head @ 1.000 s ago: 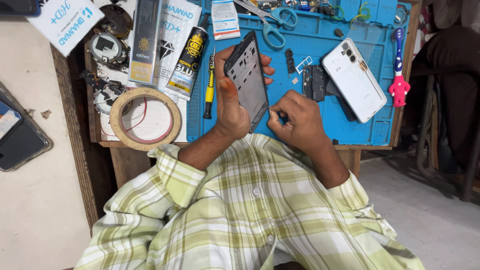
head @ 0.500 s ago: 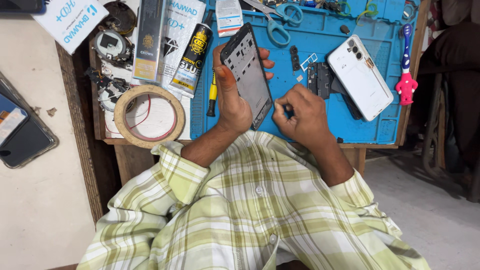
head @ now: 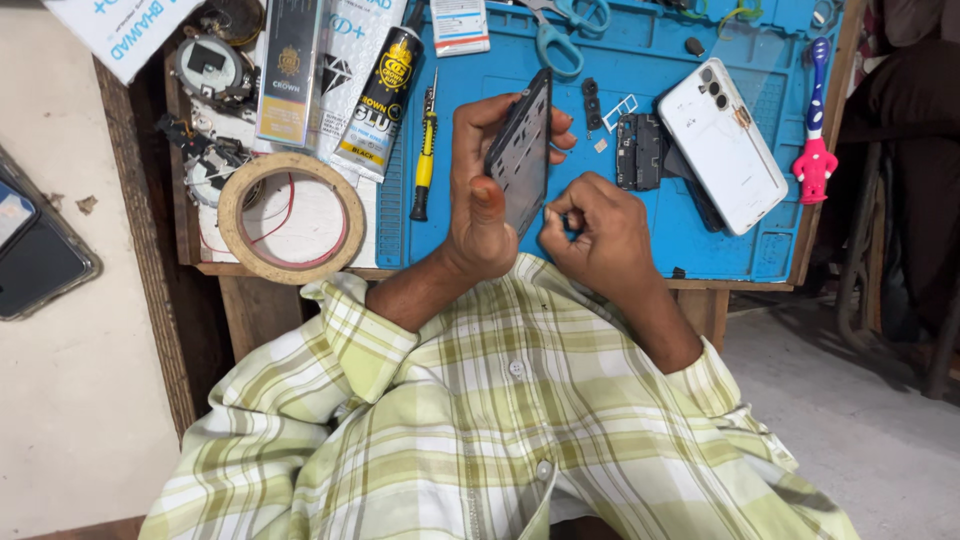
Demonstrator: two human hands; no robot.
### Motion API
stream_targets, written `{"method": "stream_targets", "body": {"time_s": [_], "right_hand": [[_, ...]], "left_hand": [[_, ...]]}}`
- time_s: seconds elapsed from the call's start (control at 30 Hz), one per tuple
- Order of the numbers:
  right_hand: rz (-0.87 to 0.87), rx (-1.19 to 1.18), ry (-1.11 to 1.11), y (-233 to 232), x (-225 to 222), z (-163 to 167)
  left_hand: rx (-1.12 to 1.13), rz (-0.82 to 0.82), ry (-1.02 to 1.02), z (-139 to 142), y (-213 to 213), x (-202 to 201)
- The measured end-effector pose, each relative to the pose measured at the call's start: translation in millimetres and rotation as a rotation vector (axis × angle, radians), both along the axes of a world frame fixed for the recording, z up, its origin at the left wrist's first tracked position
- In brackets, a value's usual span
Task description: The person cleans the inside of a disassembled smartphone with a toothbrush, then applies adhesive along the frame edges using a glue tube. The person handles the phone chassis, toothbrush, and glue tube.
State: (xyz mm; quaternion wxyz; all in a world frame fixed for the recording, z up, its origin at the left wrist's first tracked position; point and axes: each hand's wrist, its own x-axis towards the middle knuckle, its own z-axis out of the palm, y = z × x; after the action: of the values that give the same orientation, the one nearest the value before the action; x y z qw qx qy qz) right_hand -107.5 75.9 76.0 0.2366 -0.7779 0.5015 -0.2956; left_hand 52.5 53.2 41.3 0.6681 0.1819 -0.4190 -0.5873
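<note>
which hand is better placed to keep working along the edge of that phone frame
Right, probably. The right hand is pinched at the lower edge of the dark phone frame, fingertips touching it. The left hand is wrapped around the frame, holding it tilted above the blue mat, so it is occupied.

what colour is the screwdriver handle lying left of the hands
Yellow with black ends; the screwdriver lies on the blue mat, seen in the head view.

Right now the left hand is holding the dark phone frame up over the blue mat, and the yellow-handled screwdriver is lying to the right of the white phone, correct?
Not quite. The head view shows the yellow-handled screwdriver lying left of the dark phone frame, far from the white phone on the right. The left hand does hold the frame above the blue mat.
</note>
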Motion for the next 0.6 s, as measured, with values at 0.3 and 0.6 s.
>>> {"method": "stream_targets", "body": {"time_s": [0.3, 0.6], "right_hand": [[-0.029, 0.006, 0.007, 4.4, 7.3, 4.3], [-0.023, 0.065, -0.002, 11.6, 14.5, 13.1]], "left_hand": [[0.006, 0.005, 0.003, -3.1, -1.4, 1.8], [0.021, -0.01, 0.089, -8.0, -3.7, 0.8]]}}
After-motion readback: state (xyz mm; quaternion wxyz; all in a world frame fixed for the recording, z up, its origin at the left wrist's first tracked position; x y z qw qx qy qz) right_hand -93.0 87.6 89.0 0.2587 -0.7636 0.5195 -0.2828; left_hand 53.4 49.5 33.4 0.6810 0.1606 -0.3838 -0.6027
